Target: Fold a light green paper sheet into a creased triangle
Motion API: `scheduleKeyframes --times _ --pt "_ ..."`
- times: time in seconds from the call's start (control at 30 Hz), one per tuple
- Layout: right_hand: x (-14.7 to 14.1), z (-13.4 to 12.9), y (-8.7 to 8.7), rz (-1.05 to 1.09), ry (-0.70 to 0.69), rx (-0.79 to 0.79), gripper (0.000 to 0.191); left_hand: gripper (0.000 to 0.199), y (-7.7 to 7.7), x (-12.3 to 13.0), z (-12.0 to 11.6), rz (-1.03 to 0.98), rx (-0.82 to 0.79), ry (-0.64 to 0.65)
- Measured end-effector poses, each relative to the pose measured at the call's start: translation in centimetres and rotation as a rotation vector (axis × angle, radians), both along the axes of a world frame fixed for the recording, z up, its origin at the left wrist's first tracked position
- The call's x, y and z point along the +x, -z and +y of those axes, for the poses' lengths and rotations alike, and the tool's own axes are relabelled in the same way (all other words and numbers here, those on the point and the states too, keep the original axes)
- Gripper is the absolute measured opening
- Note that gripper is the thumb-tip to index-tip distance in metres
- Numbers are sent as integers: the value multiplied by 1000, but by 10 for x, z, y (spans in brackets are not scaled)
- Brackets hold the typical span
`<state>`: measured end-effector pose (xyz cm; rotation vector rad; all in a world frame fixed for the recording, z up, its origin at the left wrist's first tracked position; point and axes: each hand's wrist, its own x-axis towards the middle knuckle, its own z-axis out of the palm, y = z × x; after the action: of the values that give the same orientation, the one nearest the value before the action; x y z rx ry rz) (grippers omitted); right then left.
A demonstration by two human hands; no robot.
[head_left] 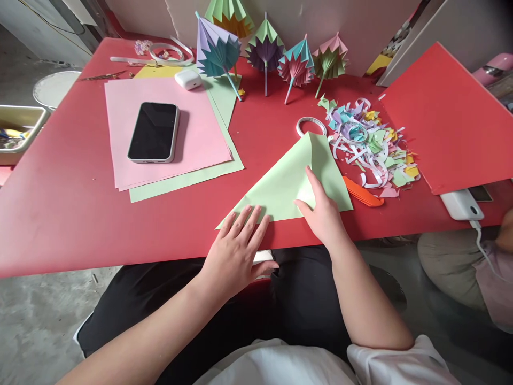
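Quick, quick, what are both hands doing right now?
Left hand: open, fingers resting on the green paper.
Right hand: open, thumb and index finger spread apart at the same paper; the rest is hidden.

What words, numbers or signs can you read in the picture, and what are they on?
There are none I can read.
Phone: dark screen, no text showing.
White device with the cable: any marking is too small to read.
Orange tool: no readable letters.
Folded green paper: no writing visible.
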<state>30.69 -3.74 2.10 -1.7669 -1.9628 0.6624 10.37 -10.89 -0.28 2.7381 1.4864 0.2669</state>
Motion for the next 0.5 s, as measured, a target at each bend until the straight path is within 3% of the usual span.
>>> scheduleKeyframes --times 0.5 --pt "2 2 6 -28 -4 51 67 82 -1 2 0 -5 6 -15"
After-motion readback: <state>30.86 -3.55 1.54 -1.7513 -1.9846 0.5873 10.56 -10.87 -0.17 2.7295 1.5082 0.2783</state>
